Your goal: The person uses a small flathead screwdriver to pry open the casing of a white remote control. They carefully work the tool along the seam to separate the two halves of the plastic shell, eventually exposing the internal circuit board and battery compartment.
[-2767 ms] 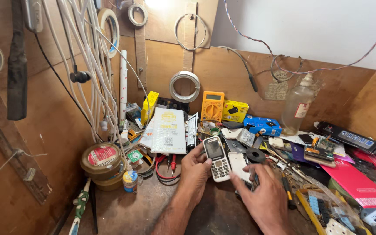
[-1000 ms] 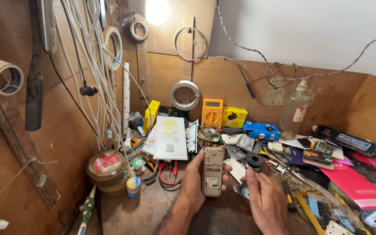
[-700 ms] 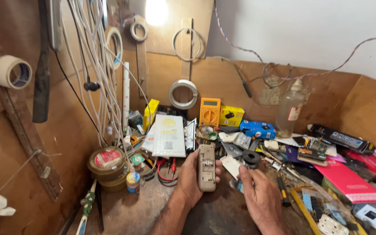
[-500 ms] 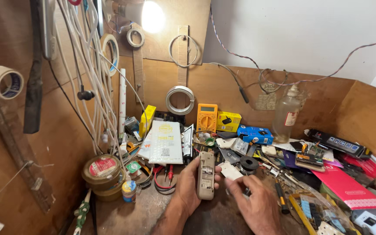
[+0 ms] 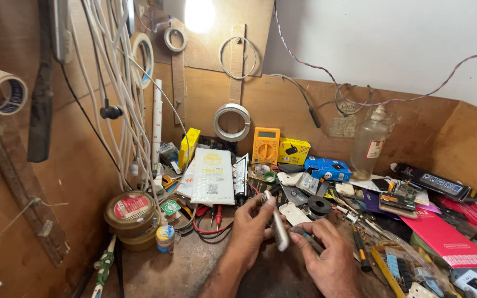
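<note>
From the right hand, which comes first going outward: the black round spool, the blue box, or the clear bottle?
Measured from the right hand in the head view:
1. Black round spool, just above it on the bench.
2. Blue box, farther back, towards the wall.
3. Clear bottle, farthest, up and right against the back wall.
</note>
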